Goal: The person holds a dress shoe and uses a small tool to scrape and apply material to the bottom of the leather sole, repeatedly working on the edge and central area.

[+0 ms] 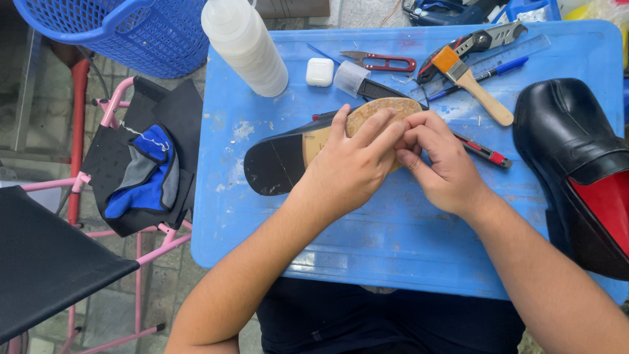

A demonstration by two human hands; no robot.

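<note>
A shoe [288, 154] lies sole up on the blue plastic table [367, 236], with a black heel at the left and a tan sole toward the far side. My left hand [350, 164] lies across the middle of the sole, fingers spread over it. My right hand [442, 157] presses its fingertips on the sole's right edge, touching the left fingers. A red-and-black pen-like tool [485, 152] lies just under and right of the right hand.
A second black shoe with a red sole [580, 164] lies at the right. A white bottle [246, 42], small white case [320, 71], red snips [383, 62], brush [472, 85], utility knife [485, 40] and ruler sit at the back. A blue basket [118, 29] and pink-framed stool [141, 164] stand to the left.
</note>
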